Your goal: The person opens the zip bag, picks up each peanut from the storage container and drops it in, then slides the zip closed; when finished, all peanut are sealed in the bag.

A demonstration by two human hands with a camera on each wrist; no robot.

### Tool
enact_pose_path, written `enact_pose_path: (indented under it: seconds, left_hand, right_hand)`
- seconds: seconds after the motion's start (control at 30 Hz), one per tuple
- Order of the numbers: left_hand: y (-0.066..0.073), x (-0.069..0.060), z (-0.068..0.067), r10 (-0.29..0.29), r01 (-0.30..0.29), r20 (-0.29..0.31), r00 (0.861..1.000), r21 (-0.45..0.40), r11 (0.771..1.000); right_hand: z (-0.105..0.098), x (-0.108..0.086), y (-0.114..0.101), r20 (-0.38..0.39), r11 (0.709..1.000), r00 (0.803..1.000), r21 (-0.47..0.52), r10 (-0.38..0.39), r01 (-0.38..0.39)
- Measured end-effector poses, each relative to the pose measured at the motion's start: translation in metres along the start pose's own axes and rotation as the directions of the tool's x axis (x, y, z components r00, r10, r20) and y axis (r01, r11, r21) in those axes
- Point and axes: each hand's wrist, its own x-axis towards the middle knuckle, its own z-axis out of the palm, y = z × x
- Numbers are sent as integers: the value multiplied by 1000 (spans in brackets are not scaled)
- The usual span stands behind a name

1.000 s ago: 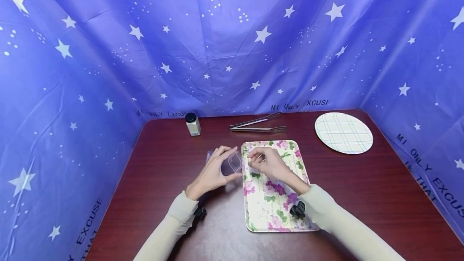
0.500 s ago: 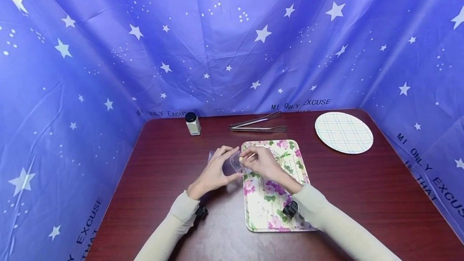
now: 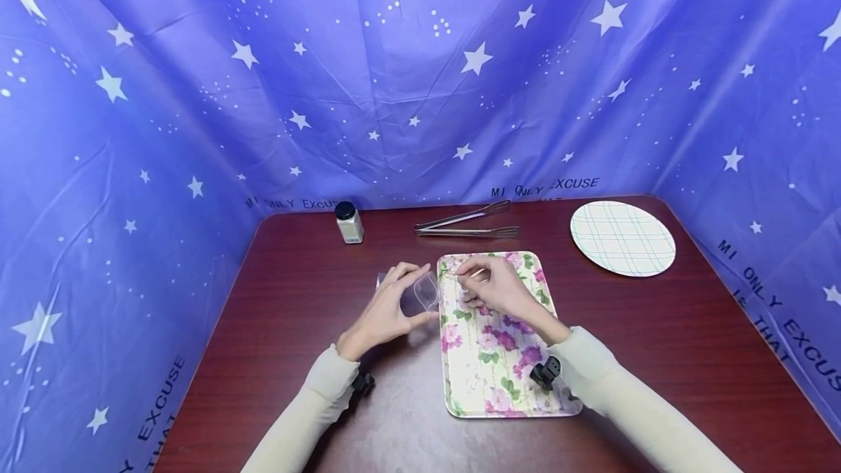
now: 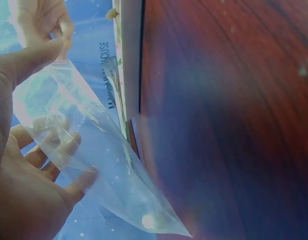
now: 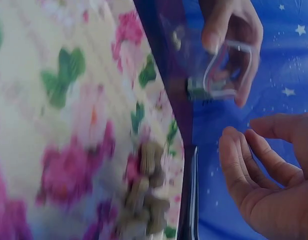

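Note:
A clear plastic zip bag (image 4: 109, 150) is held by my left hand (image 3: 389, 305), its mouth spread between thumb and fingers and facing right. Inside it, near the bottom, lies a small pale piece (image 5: 176, 40). My right hand (image 3: 496, 290) hovers over the upper left of the floral tray (image 3: 476, 378), its fingers bent. In the right wrist view, nothing shows between that hand's thumb and fingertips (image 5: 229, 132). Several small brown bone-shaped biscuits (image 5: 144, 195) lie in a cluster on the tray, mostly hidden by the right hand in the head view.
Behind the tray lie metal tongs (image 3: 466, 225), spread apart. A square jar (image 3: 350, 225) with a black lid stands back left. At the back right is a white checked plate (image 3: 623, 238). A blue starry curtain (image 3: 420, 79) surrounds the dark red table (image 3: 282, 312).
My right hand went left to the bag's mouth with a small pale piece at its fingertips, then came back right over the tray without it. The left hand and bag stayed nearly still.

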Motion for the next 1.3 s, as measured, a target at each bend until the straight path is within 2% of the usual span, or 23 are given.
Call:
enact_pose_path:
  seconds: [0.13,0.2,0.3,0.53,0.87,1.3]
  left_hand:
    - [-2,-1,-1,9,-9,-12,1000,-1,1000]
    - [-2,-1,-1,7,-7,-8,1000,0,1000]
    - [-2,-1,-2,-7,7,9,1000,4,1000]
    - [-2,-1,-2,-40,39,38,998,4,999]
    - [-2,-1,1,-24,24,16,1000,1,1000]
    - [-1,-2,3,-25,25,19,1000,0,1000]
  right_hand:
    - [-16,-2,9,-50,993,998,-113,-38,32]
    - [-25,-3,14,-64,990,997,-138,-41,32]
    - [-37,-8,24,-75,985,997,-173,-33,19]
    - [-54,-19,48,-69,970,997,-239,40,-55]
    - [-57,-18,60,-79,948,994,-302,78,-98]
    - [-53,-11,62,-37,938,996,-333,83,-90]
